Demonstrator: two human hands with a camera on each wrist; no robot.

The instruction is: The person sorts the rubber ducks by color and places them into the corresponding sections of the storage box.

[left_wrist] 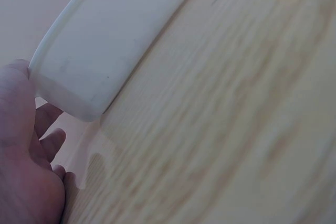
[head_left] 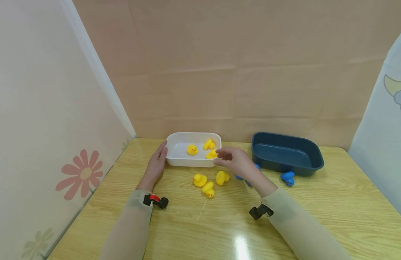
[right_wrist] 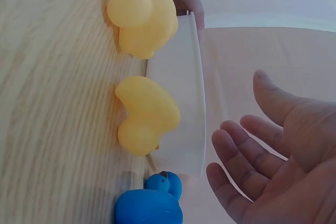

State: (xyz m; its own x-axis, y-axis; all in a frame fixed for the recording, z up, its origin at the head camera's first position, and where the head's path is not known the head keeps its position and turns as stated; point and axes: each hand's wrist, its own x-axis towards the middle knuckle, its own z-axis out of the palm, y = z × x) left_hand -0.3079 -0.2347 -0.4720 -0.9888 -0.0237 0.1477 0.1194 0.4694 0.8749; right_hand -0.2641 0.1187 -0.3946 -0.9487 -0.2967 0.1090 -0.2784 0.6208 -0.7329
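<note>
Currently the left hand (head_left: 156, 164) lies against the left end of the white tray (head_left: 187, 163), fingers fairly straight. From the left wrist the thumb side meets the rim, but part of the fingers is hidden behind the tray's corner and most of the tray is cut off. The right hand (head_left: 234, 160) is held wide over the tray's right end, thumb well apart from loosely bent fingers.

Inside the tray are one duck (head_left: 192, 150), yellow and near the middle, a second duck (head_left: 209, 144) at the right that looks tipped on its side, and a third duck (head_left: 211, 155) partly covered by the right fingertips; whether they touch it, I cannot tell. Three more yellow ducks (head_left: 199, 180) sit on the bench (head_left: 194, 224) just in front.

Behind the right forearm, bits of blue ducks (head_left: 239, 177) show, too covered to count. Another blue one (head_left: 287, 178) lies beside the front of the dark blue tray (head_left: 281, 166). The right wrist view shows two yellow ducks by the tray wall and a blue one cut off at the bottom edge.
</note>
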